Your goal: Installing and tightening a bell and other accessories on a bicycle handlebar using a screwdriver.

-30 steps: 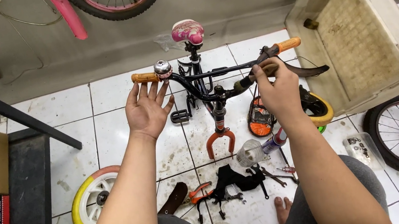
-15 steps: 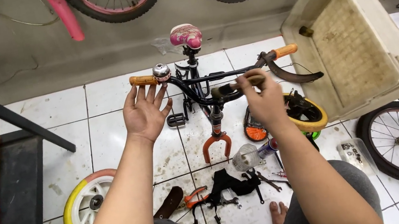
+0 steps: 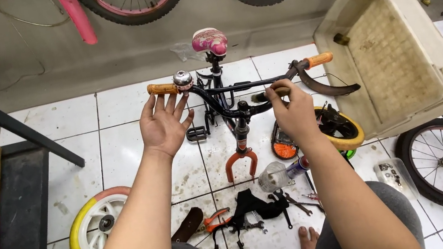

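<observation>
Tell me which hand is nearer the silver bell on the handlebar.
Left. The left hand is open with its fingertips just below the silver bell, beside the orange grip. The right hand grips a tool near the stem, farther off.

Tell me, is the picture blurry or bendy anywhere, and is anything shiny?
Head view: mostly sharp; the left hand and right hand look crisp. The bell shows a bright glint, and the floor tiles shine softly. Lighting is even, with faint shadows under the handlebar. Straight lines bow near the edges, like the tub, from the wide lens.
</observation>
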